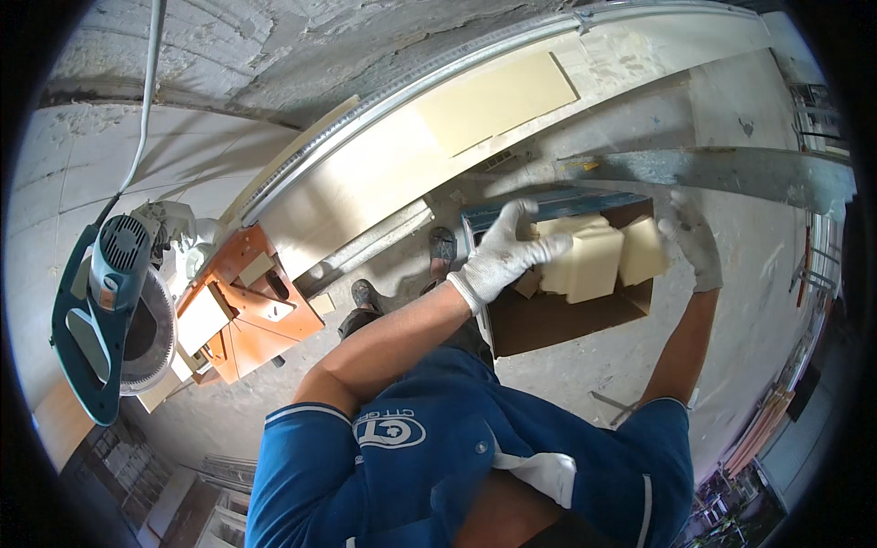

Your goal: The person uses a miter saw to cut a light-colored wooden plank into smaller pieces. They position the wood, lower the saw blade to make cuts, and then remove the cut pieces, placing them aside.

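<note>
My left hand [510, 256], in a whitish work glove, is open with thumb and fingers apart. Its thumb tip overlaps the near-left side of a stack of cream rectangular boards [594, 265]; whether it touches them I cannot tell. My right hand [694, 242], gloved the same way, is open just right of a second, tilted cream board piece [644, 254], apparently gripping nothing. Both lots of boards are at the mouth of an open cardboard box [557, 327] with a blue-green outer side. What lies under the boards is partly hidden.
A teal circular mitre saw [114, 274] with a toothed blade stands left, over an orange base [251, 315] holding cream offcuts. A long pale bench [365, 192] with a cream panel [498, 105] crosses ahead. A grey metal beam [713, 169] spans beyond the box.
</note>
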`<state>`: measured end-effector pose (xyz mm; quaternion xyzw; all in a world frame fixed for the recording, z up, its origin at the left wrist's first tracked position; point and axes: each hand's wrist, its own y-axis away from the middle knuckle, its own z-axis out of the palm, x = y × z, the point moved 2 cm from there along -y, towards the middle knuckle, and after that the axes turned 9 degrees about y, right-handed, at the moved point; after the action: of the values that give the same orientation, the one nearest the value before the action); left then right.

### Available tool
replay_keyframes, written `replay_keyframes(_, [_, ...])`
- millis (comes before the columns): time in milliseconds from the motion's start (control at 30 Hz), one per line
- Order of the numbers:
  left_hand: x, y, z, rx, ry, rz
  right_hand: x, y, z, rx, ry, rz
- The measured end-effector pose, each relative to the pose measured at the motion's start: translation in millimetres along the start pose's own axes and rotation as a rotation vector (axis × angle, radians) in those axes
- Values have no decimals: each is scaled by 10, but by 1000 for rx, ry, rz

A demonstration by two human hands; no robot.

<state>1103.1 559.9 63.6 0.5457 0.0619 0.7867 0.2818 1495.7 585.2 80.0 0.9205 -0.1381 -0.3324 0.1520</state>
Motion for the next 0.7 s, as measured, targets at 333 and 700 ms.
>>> replay_keyframes(333, [224, -824, -969, 727, 310, 51, -1317, -1496, 874, 99, -89, -341])
replay_keyframes(700, [187, -1172, -821, 811, 114, 55, -1422, -1891, 1051, -11, -260, -192])
